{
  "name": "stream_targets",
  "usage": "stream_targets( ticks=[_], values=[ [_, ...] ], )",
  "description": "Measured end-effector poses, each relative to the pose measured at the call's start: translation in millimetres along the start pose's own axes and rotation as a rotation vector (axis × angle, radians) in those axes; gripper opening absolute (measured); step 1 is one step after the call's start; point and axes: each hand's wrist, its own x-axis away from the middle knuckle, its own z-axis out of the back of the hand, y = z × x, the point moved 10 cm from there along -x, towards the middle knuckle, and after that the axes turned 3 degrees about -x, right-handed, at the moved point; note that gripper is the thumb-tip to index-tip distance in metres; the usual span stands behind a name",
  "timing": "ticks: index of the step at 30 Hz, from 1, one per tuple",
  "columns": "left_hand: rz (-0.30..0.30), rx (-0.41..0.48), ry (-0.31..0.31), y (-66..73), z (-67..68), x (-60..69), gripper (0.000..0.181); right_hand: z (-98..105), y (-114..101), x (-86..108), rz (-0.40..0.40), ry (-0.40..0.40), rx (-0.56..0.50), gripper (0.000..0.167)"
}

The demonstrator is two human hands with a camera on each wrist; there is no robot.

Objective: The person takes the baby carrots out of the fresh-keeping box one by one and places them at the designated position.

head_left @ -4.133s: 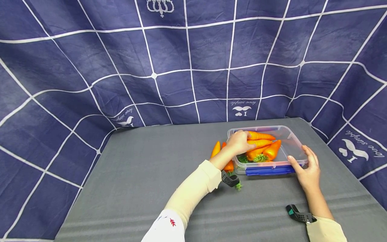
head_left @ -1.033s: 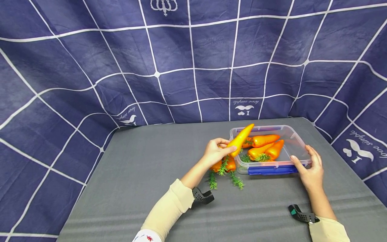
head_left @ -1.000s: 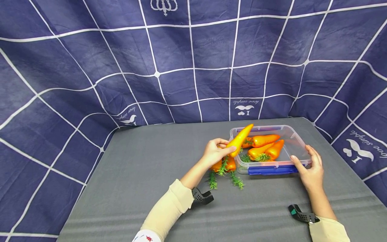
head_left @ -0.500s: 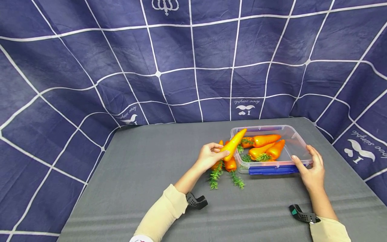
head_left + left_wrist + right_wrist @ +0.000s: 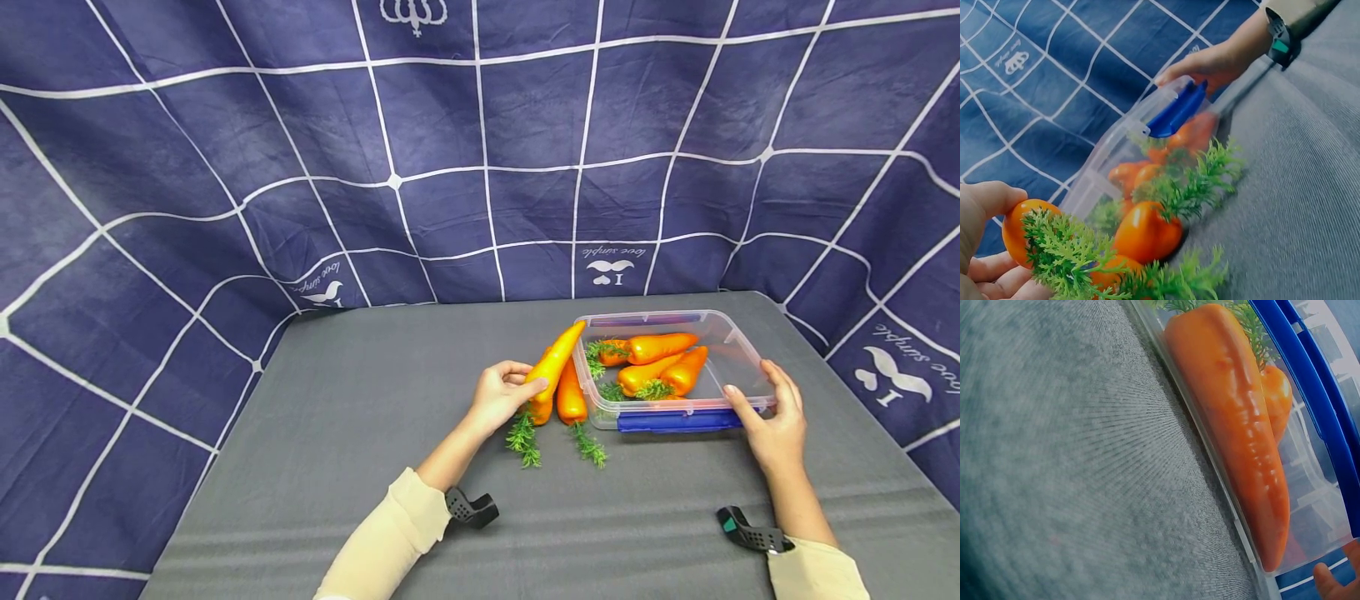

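In the head view, my left hand (image 5: 497, 396) pinches an orange carrot (image 5: 557, 360) near its leafy end, thumb on one side and fingers on the other. The carrot slants with its tip up, beside the left rim of a clear plastic box (image 5: 675, 406). Under and beside it are other carrots on the table, one carrot (image 5: 572, 396) lying along the box's left wall. The left wrist view shows the held carrot's rounded end (image 5: 1017, 232) between thumb and fingers. My right hand (image 5: 780, 425) holds the box's front right corner. Several carrots (image 5: 662, 348) lie inside the box.
A blue latch (image 5: 678, 420) runs along the box's front side. The grey cloth-covered table (image 5: 390, 400) meets a blue curtain (image 5: 435, 208) with white lines behind and at the sides. Green leafy tops (image 5: 588, 446) stick out toward the front.
My left hand was inside the box, then lifted a carrot out over the left rim. It has since moved left and slightly down with it. My right hand stays at the box corner.
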Motion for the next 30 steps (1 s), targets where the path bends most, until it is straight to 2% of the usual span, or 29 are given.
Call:
stream_targets(
  ticks=[16, 22, 30],
  values=[
    [0.019, -0.097, 0.143, -30.1, 35.3, 10.5, 0.034, 1, 0, 0.7, -0.007, 0.004, -0.007, 0.063],
    [0.057, -0.149, 0.174, -37.5, 38.6, 13.3, 0.035, 1, 1, 0.6, -0.01, 0.003, 0.009, 0.063],
    [0.097, -0.318, 0.218, -38.1, 37.6, 15.5, 0.038, 0, -1, 0.8, -0.002, 0.004, 0.006, 0.062]
  ],
)
